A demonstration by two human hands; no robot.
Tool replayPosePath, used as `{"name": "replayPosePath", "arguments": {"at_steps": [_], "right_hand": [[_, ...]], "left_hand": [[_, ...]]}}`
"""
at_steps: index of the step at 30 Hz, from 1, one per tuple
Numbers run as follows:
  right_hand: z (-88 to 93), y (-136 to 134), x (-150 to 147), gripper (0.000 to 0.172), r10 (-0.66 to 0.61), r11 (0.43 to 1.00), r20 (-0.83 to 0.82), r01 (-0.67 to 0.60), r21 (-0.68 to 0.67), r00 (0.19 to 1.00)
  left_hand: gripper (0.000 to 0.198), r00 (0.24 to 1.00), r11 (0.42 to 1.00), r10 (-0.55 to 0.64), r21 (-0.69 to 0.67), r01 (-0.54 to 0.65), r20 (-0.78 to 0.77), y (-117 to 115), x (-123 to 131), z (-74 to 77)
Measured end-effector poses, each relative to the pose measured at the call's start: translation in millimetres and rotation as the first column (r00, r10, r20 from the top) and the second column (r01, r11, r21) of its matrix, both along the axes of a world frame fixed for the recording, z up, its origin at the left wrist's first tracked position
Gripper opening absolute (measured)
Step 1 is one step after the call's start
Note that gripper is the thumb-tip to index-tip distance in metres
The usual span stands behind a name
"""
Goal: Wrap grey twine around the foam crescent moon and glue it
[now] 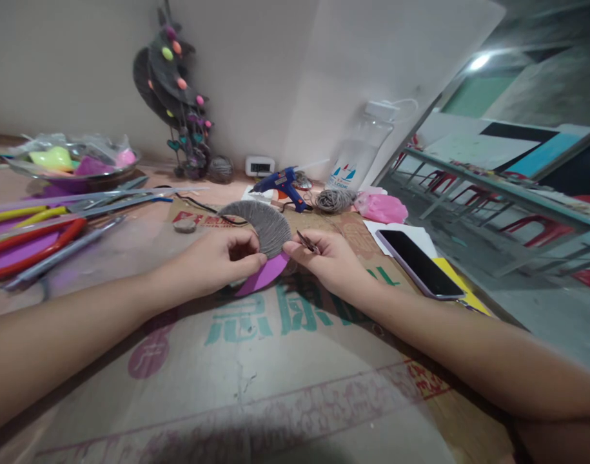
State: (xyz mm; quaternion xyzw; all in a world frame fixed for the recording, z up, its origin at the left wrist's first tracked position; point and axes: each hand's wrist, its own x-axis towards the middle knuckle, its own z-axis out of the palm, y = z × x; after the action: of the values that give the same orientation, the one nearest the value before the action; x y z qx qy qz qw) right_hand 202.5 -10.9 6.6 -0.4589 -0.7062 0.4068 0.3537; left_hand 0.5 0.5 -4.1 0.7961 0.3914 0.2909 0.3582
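Your left hand, just left of the frame's centre, is gripping the crescent, with thumb and fingers closing on its inner curve. Most of the crescent is showing a wrapping of grey yarn, and only its lower purple tip is poking out bare below your fingers. Your right hand, just right of centre, is touching the crescent's outer edge and is pinching a small dark piece between thumb and forefinger; what that piece is cannot be told. Both hands are hovering just above the printed cardboard that is covering the lower half of the frame.

Behind the crescent, above centre, a blue glue gun is lying on the table, and a loose bundle of grey yarn is sitting just to its right, beside a pink bag. A phone is lying face up at the right of the frame, near your right wrist. At the left edge, red-handled pliers are resting among long rods, and a bowl of bright pieces is standing in the upper left. A dark hanging ornament with coloured beads is leaning against the wall at the top, left of centre.
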Motion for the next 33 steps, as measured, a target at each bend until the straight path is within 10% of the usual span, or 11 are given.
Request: {"name": "replayPosePath", "arguments": {"at_steps": [14,18,24,33], "right_hand": [[-1.4,-1,0,0.030,0.056,0.996,-0.017,-0.057,-0.072,0.998],[-1.2,0,5,0.026,0.113,0.988,0.089,-0.122,0.096,0.990],[3.7,-3,20,0.029,-0.013,0.703,0.323,-0.221,0.676,0.946],[4.7,0,16,0.023,-0.173,0.461,0.556,-0.432,0.775,0.813]], "left_hand": [[0.038,0.994,0.993,0.084,-0.090,-0.077,0.075,-1,0,5.8],[0.040,0.983,0.977,0.176,-0.130,-0.168,0.051,-2,0,7.4],[0.039,0.974,0.972,0.222,-0.092,-0.218,0.044,-7,1,14.7],[0.040,0.976,0.976,0.210,-0.078,-0.205,0.057,-8,2,15.8]]}}
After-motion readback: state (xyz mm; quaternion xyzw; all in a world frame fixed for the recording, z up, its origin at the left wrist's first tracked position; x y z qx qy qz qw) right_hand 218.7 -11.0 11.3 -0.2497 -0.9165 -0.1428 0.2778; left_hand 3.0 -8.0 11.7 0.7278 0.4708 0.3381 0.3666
